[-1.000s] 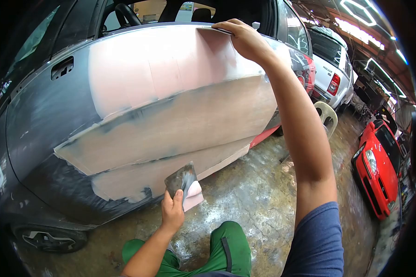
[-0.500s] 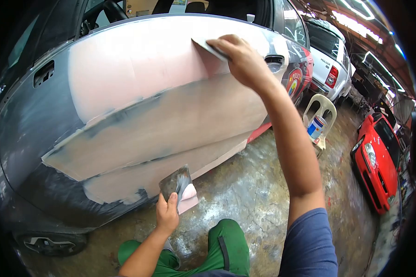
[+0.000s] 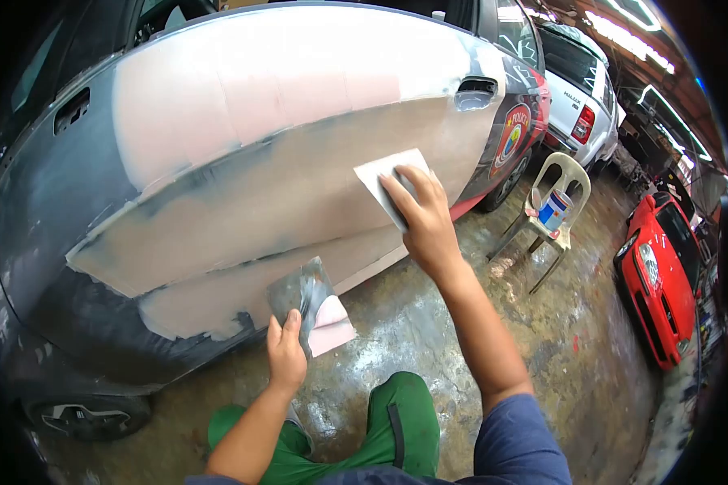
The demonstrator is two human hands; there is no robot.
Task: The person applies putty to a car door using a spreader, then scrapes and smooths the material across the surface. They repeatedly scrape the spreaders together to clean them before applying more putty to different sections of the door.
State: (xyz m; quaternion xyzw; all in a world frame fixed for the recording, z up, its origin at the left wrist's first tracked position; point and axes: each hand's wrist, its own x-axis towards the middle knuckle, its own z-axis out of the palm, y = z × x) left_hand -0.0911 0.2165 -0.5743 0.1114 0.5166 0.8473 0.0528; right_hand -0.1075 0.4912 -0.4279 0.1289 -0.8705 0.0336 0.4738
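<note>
Right hand: gripping a thin, pale, flat spreader (image 3: 380, 176) right of centre in the frame; the right hand (image 3: 429, 222) has its fingers spread over the blade, which is tilted in front of the tan lower band. Contact between blade and panel cannot be told.
Left hand: closed on a dark flat plate (image 3: 289, 291) at lower centre, the thumb of the left hand (image 3: 287, 352) laid over its near edge.
Pink filler: a folded mass of pink filler (image 3: 332, 335) on the right part of the plate.
Door panel: pink and whitish coat (image 3: 243, 93) across the upper part, tan band (image 3: 315, 186) beneath; the recessed door handle (image 3: 476, 95) lies at upper right.
Stage, as judged: filler work with the spreader, its blade showing no clear load.
Demand, as judged: a pass over the panel would call for an even edge and light, steady pressure; a reload, for a level plate.
Surroundings: plastic chair (image 3: 573, 164) bearing a can (image 3: 553, 212), right of centre; red car (image 3: 663, 279) at far right; white pickup (image 3: 569, 121) at upper right.
</note>
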